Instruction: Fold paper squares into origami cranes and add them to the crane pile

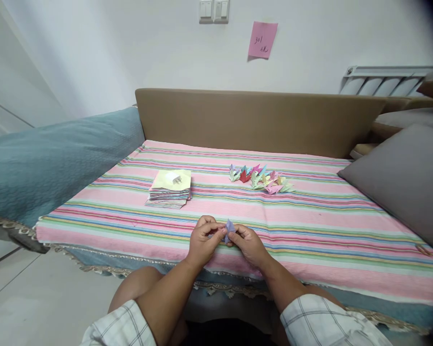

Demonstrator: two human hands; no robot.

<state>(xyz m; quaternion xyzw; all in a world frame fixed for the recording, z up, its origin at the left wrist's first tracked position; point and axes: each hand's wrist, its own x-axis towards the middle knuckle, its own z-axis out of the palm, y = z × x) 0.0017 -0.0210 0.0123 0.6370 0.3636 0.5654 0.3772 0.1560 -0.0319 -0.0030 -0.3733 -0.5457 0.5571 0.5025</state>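
My left hand (203,239) and my right hand (247,243) meet over the near edge of the striped cloth (310,216). Both pinch a small purple folded paper piece (230,227) between their fingertips. A stack of coloured square papers (170,188) lies further back on the left, with a small white folded bit on top. A row of several finished folded paper figures (261,179) in mixed colours lies further back on the right.
A brown sofa back (260,120) runs behind the cloth. A grey cushion (407,178) sits at the right, a teal cover (54,158) at the left. A pink note (262,40) and light switches (214,10) are on the wall. Tiled floor is at lower left.
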